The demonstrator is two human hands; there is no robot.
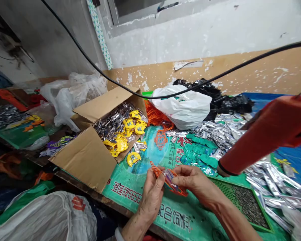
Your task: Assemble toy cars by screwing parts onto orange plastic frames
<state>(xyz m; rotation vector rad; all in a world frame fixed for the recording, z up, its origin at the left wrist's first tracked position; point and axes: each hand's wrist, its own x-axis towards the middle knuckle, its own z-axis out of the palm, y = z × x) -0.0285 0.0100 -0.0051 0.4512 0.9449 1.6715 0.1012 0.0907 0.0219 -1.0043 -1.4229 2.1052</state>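
Observation:
My left hand (152, 192) and my right hand (197, 184) meet over the green printed sheet at the front of the bench. Between them they hold a flat orange plastic part (181, 191) with slots in it, its kind not clear. A shiny metal piece (168, 174) lies against its upper face, under the right fingertips. The left thumb presses on the near end; the right thumb and fingers pinch the other end. My fingers hide much of both pieces. Beyond them, a yellow plastic part (133, 159) rests on the sheet.
An open cardboard box (86, 157) holds metal and yellow parts. A red power tool (261, 137) hangs at the right, above a green tray (264, 214) of small dark pieces. Metal strips (273, 180), teal parts (203, 157) and a white bag (183, 110) lie around; a black cable (90, 62) crosses overhead.

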